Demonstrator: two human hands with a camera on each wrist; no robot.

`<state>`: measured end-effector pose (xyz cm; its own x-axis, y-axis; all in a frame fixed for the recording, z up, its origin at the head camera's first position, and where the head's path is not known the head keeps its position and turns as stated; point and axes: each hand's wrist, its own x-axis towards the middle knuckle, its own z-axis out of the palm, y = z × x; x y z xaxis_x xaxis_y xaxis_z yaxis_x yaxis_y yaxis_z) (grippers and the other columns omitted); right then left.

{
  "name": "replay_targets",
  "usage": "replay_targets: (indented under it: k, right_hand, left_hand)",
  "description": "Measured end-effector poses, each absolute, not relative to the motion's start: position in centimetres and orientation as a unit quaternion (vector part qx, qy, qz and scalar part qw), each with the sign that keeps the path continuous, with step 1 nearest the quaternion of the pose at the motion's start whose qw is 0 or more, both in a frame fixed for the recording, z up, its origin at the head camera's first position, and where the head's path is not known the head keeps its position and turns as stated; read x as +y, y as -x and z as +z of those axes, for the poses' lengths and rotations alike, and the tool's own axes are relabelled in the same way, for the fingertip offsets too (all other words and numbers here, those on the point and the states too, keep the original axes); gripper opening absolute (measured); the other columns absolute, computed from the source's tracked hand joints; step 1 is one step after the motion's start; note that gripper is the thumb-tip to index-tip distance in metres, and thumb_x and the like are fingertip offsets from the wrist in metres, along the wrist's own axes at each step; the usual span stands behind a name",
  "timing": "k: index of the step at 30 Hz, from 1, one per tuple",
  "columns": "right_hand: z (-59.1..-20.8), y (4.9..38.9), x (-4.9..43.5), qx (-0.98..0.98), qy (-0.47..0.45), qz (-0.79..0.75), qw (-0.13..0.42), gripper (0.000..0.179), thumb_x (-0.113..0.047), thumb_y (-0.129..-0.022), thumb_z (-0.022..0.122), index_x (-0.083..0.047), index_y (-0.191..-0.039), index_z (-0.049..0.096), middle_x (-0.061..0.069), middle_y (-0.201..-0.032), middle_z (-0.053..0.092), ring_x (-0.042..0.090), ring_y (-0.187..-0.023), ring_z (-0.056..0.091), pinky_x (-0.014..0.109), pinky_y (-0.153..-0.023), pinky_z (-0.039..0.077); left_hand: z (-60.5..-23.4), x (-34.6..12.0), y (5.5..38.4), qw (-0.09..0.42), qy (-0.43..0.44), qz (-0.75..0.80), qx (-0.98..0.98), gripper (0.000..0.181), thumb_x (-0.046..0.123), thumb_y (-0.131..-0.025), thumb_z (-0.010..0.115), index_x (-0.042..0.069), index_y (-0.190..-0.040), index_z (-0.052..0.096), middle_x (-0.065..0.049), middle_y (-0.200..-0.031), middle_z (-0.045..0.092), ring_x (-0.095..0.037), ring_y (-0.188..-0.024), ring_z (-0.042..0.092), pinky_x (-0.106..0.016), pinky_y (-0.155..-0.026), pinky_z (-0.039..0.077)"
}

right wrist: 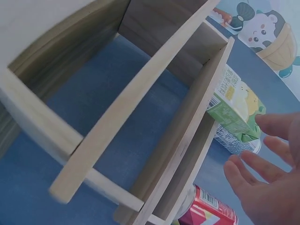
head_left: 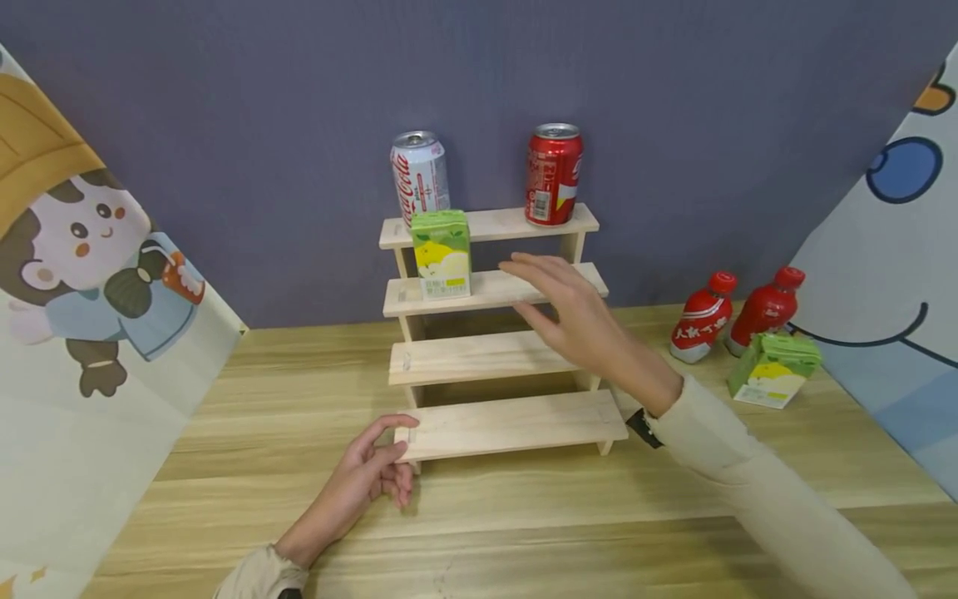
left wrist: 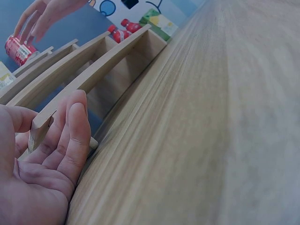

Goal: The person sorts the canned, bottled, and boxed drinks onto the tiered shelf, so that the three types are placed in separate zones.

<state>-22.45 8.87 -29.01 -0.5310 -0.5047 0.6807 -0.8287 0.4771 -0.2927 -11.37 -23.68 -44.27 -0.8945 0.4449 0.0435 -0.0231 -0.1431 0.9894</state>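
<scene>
A wooden step shelf [head_left: 509,424] with several tiers stands against the back wall. My left hand [head_left: 362,474] holds the left end of its lowest board, which lies between thumb and fingers in the left wrist view. On the second tier from the top, toward the left, stands a green and yellow juice box [head_left: 441,258]. My right hand [head_left: 576,320] is over the right part of that tier, fingers extended toward the box and holding nothing. A white Coca-Cola can [head_left: 419,170] is on the top tier behind the box, and a red can [head_left: 554,179] stands at that tier's right.
Right of the shelf, two red bottles [head_left: 701,320] with red caps stand on the wood-grain table [head_left: 299,399]. Another juice box [head_left: 774,374] sits in front of them. A cartoon-printed panel [head_left: 82,399] borders the left side, with another at right.
</scene>
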Motion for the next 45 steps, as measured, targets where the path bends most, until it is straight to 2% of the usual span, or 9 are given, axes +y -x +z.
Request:
replay_targets:
  k: [5, 14, 29, 40, 45]
  right_hand:
    - [-29.2, 21.6, 9.9, -0.819, -0.407, 0.301, 0.269, 0.05, -0.004, -0.091, 0.072, -0.009, -0.138, 0.057, 0.012, -0.144, 0.053, 0.029, -0.133, 0.048, 0.049, -0.109, 0.044]
    - [-29.9, 20.3, 11.6, -0.811, -0.417, 0.305, 0.275, 0.047, -0.001, -0.088, 0.074, -0.005, -0.134, 0.061, 0.014, -0.141, 0.055, 0.031, -0.131, 0.05, 0.05, -0.109, 0.043]
    - [-31.9, 18.3, 15.3, -0.844, -0.374, 0.276, 0.267, 0.052, -0.002, -0.086, 0.076, -0.01, -0.135, 0.06, 0.009, -0.139, 0.058, 0.027, -0.131, 0.049, 0.051, -0.104, 0.047]
    - [-33.1, 18.2, 18.9, -0.871, -0.323, 0.258, 0.267, 0.058, 0.002, -0.078, 0.081, -0.01, -0.132, 0.063, 0.01, -0.136, 0.06, 0.031, -0.126, 0.053, 0.056, -0.097, 0.048]
    - [-33.2, 18.0, 20.8, -0.887, -0.289, 0.25, 0.258, 0.06, 0.001, -0.079, 0.081, -0.011, -0.134, 0.061, 0.01, -0.136, 0.06, 0.032, -0.124, 0.054, 0.058, -0.093, 0.051]
  left_hand:
    - [-44.2, -23.7, 11.5, 0.157, -0.168, 0.738, 0.635, 0.043, 0.016, -0.108, 0.043, 0.0, -0.146, 0.033, -0.008, -0.074, 0.068, -0.019, -0.061, 0.066, -0.031, -0.054, 0.059]
    - [-44.2, -23.9, 11.5, 0.158, -0.167, 0.735, 0.637, 0.043, 0.016, -0.108, 0.043, 0.001, -0.146, 0.032, -0.008, -0.075, 0.068, -0.019, -0.061, 0.066, -0.031, -0.055, 0.059]
    - [-44.5, -23.8, 11.5, 0.159, -0.171, 0.747, 0.623, 0.041, 0.014, -0.108, 0.042, 0.002, -0.146, 0.034, -0.008, -0.074, 0.068, -0.018, -0.061, 0.067, -0.03, -0.054, 0.059]
    - [-44.4, -23.9, 11.5, 0.164, -0.178, 0.748, 0.618, 0.042, 0.014, -0.109, 0.041, 0.001, -0.148, 0.031, -0.008, -0.076, 0.069, -0.019, -0.062, 0.067, -0.031, -0.055, 0.059]
    - [-44.4, -23.7, 11.5, 0.161, -0.171, 0.748, 0.621, 0.041, 0.014, -0.108, 0.042, 0.002, -0.146, 0.034, -0.009, -0.074, 0.068, -0.019, -0.061, 0.067, -0.031, -0.055, 0.06]
